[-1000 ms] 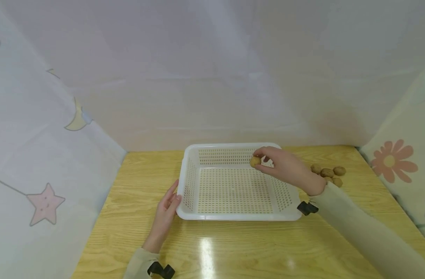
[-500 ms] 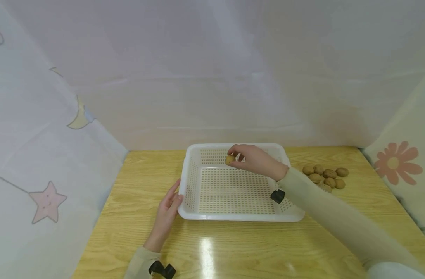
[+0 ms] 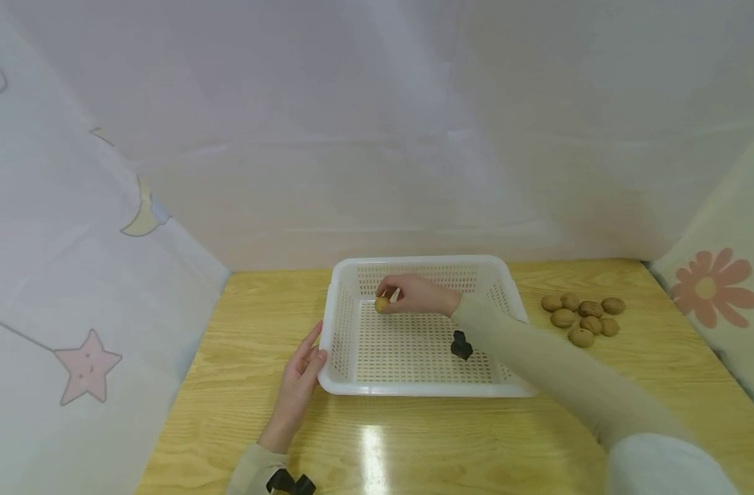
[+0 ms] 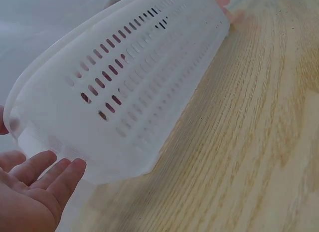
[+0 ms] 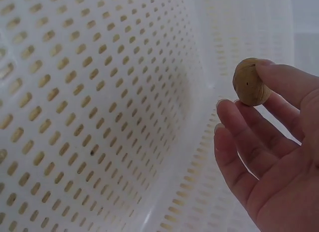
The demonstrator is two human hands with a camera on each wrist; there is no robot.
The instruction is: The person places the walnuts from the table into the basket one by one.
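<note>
A white plastic basket (image 3: 426, 390) with slotted walls and floor stands on the wooden table. My left hand (image 3: 299, 381) holds its left side, thumb over the rim and fingers against the outer wall. In the left wrist view, those fingers (image 4: 65, 179) lie along the basket's outside near a corner. My right hand (image 3: 420, 294) is inside the basket toward the back left, pinching a walnut (image 3: 382, 304) between thumb and fingers. The right wrist view shows this walnut (image 5: 249, 83) held above the slotted floor, the other fingers slightly bent below it.
Several walnuts (image 3: 581, 337) lie in a loose group on the table (image 3: 476, 440) to the right of the basket. Pale cloth (image 3: 364, 172) hangs behind the table and along both sides.
My right hand has carried the walnut leftward across the basket and lower into it. The walnuts on the right are now fully uncovered by the arm. My left hand keeps its hold.
</note>
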